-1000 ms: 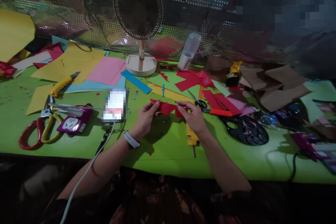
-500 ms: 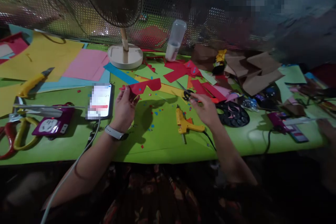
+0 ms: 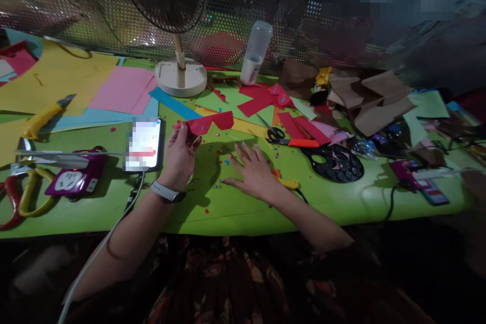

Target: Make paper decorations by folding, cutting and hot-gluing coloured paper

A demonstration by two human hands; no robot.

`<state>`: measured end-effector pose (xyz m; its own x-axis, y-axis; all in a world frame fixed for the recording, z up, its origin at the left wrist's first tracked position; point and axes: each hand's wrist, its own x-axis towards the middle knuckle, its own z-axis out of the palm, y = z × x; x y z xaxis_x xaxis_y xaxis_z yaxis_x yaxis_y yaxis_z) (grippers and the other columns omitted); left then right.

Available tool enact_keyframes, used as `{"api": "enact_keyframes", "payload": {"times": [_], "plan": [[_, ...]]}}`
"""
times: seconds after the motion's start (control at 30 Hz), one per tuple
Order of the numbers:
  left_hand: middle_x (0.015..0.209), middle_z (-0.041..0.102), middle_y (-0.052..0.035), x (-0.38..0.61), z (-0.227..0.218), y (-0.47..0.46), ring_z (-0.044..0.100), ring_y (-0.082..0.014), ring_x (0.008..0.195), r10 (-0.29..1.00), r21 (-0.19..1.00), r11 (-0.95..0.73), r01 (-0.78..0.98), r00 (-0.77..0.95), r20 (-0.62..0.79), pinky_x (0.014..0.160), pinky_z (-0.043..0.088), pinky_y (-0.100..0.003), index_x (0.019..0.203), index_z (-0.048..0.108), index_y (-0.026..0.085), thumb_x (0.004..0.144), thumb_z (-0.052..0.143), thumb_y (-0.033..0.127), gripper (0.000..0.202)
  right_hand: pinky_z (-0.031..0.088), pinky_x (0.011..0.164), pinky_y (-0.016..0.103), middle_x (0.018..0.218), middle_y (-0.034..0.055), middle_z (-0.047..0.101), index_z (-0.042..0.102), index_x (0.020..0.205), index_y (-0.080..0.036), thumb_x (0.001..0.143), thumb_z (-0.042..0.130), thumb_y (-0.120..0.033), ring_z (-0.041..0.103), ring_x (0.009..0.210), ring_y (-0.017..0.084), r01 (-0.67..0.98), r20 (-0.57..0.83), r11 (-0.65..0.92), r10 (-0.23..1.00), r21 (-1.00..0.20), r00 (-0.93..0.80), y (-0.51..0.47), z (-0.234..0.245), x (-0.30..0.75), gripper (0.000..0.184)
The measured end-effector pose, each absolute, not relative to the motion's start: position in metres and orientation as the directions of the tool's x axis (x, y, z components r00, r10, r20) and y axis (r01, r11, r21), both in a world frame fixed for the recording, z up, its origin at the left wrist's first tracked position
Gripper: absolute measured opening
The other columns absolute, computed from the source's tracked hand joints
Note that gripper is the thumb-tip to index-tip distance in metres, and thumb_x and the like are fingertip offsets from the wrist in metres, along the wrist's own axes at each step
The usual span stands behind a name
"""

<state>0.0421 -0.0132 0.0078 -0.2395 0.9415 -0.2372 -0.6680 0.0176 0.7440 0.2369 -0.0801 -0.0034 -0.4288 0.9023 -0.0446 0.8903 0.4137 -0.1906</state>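
My left hand (image 3: 179,154), with a white watch on its wrist, pinches a red paper cut-out (image 3: 208,122) and holds it just above the green table (image 3: 212,207). My right hand (image 3: 252,172) lies flat on the table with its fingers spread. It covers most of a yellow glue gun (image 3: 285,181), of which only the handle end shows. Black-and-orange scissors (image 3: 288,138) lie just beyond my right hand.
A phone (image 3: 143,144) on a white cable lies left of my left hand. A fan base (image 3: 180,77) and a white bottle (image 3: 256,52) stand at the back. Coloured paper sheets, a yellow cutter (image 3: 42,117), red scissors and a black palette (image 3: 334,162) lie around.
My right hand has left the red cut-out, reached toward the scissors, then come back and settled flat over the glue gun. The left hand alone keeps the cut-out.
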Motion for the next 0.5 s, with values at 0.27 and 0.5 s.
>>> {"api": "enact_keyframes", "payload": {"times": [0.27, 0.5], "plan": [[0.077, 0.07, 0.0002, 0.045, 0.009, -0.014, 0.065, -0.0084, 0.063, 0.935, 0.76, 0.043, -0.648, -0.242, -0.259, 0.059, 0.053, -0.019, 0.08, 0.066, 0.02, 0.08, 0.077, 0.029, 0.014, 0.007, 0.125, 0.054, 0.157, 0.0134, 0.037, 0.05, 0.144, -0.015, 0.091, 0.041, -0.071, 0.019, 0.151, 0.032, 0.809, 0.08, 0.508, 0.857, -0.294, -0.509, -0.073, -0.01, 0.229, 0.079], [0.074, 0.07, 0.0015, 0.045, 0.005, -0.013, 0.064, -0.0074, 0.061, 0.936, 0.76, 0.038, -0.649, -0.243, -0.254, 0.058, 0.053, -0.017, 0.078, 0.064, 0.019, 0.081, 0.076, 0.028, 0.016, 0.012, 0.123, 0.056, 0.161, 0.0115, 0.028, 0.05, 0.145, -0.016, 0.096, 0.028, -0.068, 0.014, 0.152, 0.03, 0.821, 0.06, 0.401, 0.908, -0.407, -0.414, -0.074, 0.006, 0.237, 0.074]]}}
